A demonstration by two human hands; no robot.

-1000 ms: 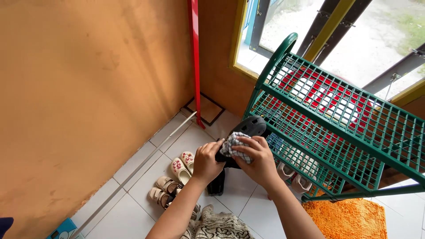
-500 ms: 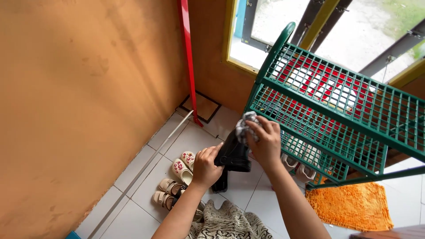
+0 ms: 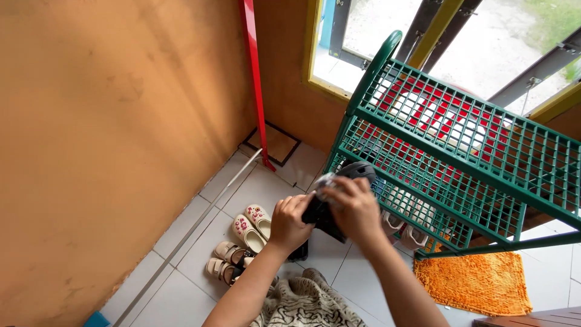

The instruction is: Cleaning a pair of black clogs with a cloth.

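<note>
Left hand [image 3: 289, 223] fingers closed around a black shoe [image 3: 339, 197], held just off the front corner of the green rack [image 3: 436, 151]. Right hand [image 3: 356, 211] fingers closed, pressing a checked cloth [image 3: 324, 181] onto it. Bare tile between rack and small sandals [image 3: 242, 239].

One blue box corner [image 3: 97, 319] is seen at bottom left edge, on floor beside orange wall; mostly cropped.
</note>
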